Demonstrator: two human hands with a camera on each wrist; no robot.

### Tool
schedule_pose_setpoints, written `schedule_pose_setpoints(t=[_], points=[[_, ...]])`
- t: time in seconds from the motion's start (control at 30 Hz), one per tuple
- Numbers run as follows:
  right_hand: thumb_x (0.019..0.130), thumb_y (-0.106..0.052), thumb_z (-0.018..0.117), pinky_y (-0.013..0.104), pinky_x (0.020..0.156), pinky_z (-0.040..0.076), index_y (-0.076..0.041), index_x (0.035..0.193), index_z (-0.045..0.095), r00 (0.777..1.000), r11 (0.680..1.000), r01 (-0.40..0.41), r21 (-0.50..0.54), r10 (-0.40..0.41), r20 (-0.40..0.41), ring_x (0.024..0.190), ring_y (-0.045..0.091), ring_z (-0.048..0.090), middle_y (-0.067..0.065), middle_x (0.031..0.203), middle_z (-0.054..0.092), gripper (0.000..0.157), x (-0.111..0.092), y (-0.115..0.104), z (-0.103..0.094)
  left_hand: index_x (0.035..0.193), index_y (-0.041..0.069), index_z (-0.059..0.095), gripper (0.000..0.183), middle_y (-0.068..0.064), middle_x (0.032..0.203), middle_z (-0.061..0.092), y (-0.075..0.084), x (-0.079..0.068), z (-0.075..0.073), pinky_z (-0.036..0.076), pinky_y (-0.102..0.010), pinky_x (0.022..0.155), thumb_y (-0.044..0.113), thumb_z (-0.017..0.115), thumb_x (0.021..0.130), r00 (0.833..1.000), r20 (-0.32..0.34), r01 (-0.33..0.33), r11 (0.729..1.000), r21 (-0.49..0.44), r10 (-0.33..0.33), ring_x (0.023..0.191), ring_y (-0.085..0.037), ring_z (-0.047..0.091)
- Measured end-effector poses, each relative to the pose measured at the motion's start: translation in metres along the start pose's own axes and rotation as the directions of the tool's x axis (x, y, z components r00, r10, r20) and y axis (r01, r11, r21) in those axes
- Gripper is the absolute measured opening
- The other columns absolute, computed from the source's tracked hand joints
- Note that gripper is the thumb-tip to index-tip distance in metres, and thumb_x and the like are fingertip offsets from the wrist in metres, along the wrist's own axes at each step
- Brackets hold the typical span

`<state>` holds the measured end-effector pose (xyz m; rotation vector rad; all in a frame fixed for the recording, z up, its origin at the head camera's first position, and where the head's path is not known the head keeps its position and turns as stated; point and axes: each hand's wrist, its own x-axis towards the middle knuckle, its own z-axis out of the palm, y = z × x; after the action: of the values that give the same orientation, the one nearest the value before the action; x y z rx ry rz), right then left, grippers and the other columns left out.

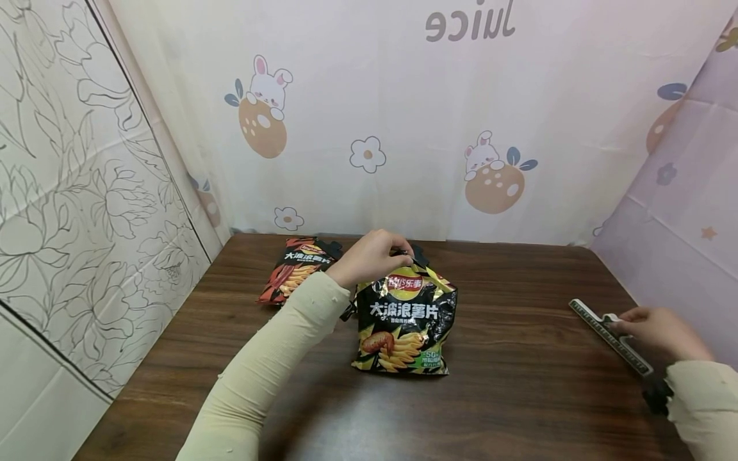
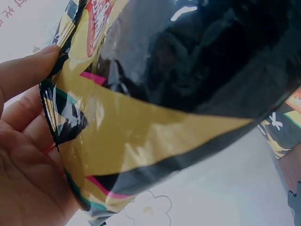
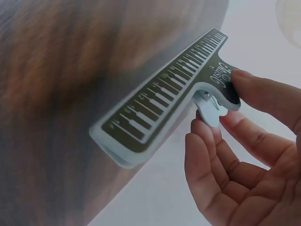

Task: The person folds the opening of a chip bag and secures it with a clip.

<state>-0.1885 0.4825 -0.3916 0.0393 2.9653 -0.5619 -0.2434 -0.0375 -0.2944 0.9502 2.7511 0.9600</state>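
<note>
My left hand [image 1: 373,259] pinches the top edge of a black and yellow potato chip bag [image 1: 403,323], which stands upright near the middle of the table. In the left wrist view, thumb and fingers lie on either side of the edge of this chip bag [image 2: 155,122]. Over at the right, my right hand [image 1: 663,330] holds a long bag clip [image 1: 608,334] by its handle. The right wrist view shows piano keys printed along the clip [image 3: 164,94], with the thumb on the upper handle and fingers at the lower one.
A red and black chip bag [image 1: 296,266] lies at the back left, with a black clip-like piece [image 1: 330,248] at its top. Another black piece [image 1: 419,256] shows behind the upright bag's top. Patterned curtains [image 1: 375,96] border the wooden table [image 1: 519,410].
</note>
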Motion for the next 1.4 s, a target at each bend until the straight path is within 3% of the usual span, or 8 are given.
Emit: schedule_pose_setpoints(t=[0.13,0.37,0.5,0.7,1.1,1.4], points=[[0.097,-0.029,0.059,0.032,0.061,0.046,0.02,0.108,0.059,0.999,0.999,0.018,0.046,-0.017,-0.028,0.074,0.018,0.06,0.029,0.093,0.068,0.05,0.002,-0.012,-0.002,0.107,0.008,0.074,0.02,0.001,0.094,0.073,0.0,-0.001,0.0,0.041,-0.025,0.061,0.021,0.062,0.098,1.0,-0.002,-0.005,1.0,0.0,0.005,0.06,-0.009,0.05],[0.099,-0.03,0.057,0.027,0.061,0.044,0.016,0.111,0.061,0.996,0.993,0.074,0.094,-0.07,-0.049,0.071,0.007,0.057,0.013,0.086,0.07,0.047,0.004,-0.043,-0.01,0.107,0.008,0.074,0.019,0.0,0.094,0.073,0.0,-0.002,-0.001,0.04,-0.024,0.058,0.02,0.063,0.097,1.0,-0.007,-0.012,1.0,-0.01,0.012,0.057,-0.009,0.047],[0.099,-0.032,0.058,0.024,0.057,0.041,0.013,0.113,0.063,0.988,0.989,0.129,0.067,-0.123,-0.091,0.064,-0.001,0.053,0.004,0.08,0.07,0.047,0.005,-0.061,-0.013,0.108,0.007,0.074,0.02,-0.001,0.094,0.073,0.001,-0.002,-0.001,0.039,-0.023,0.058,0.02,0.062,0.097,1.0,-0.008,-0.016,1.0,-0.012,0.015,0.057,-0.009,0.046],[0.097,-0.035,0.06,0.02,0.057,0.041,0.005,0.116,0.066,0.971,0.98,0.173,0.099,-0.153,-0.182,0.065,-0.005,0.053,-0.001,0.08,0.072,0.044,0.007,-0.088,-0.016,0.108,0.007,0.074,0.021,-0.001,0.094,0.073,-0.001,-0.002,-0.001,0.039,-0.023,0.057,0.021,0.063,0.097,1.0,-0.007,-0.013,1.0,-0.021,0.013,0.055,-0.009,0.045],[0.093,-0.037,0.067,0.013,0.063,0.039,-0.006,0.115,0.069,0.931,0.949,0.257,0.182,-0.193,-0.311,0.074,-0.013,0.052,-0.026,0.082,0.065,0.037,0.003,-0.141,-0.023,0.108,0.013,0.073,0.017,0.001,0.098,0.073,-0.002,-0.004,-0.002,0.04,-0.023,0.06,0.02,0.063,0.097,1.0,-0.01,-0.024,1.0,-0.002,0.024,0.059,-0.009,0.049],[0.093,-0.037,0.067,0.012,0.066,0.043,-0.005,0.115,0.069,0.923,0.914,0.314,0.256,-0.231,-0.309,0.078,-0.011,0.055,-0.025,0.09,0.066,0.039,-0.002,-0.184,-0.022,0.109,0.015,0.073,0.018,0.002,0.101,0.073,0.0,-0.006,-0.003,0.039,-0.023,0.058,0.024,0.064,0.097,1.0,-0.003,0.002,1.0,-0.027,-0.002,0.06,-0.009,0.049]])
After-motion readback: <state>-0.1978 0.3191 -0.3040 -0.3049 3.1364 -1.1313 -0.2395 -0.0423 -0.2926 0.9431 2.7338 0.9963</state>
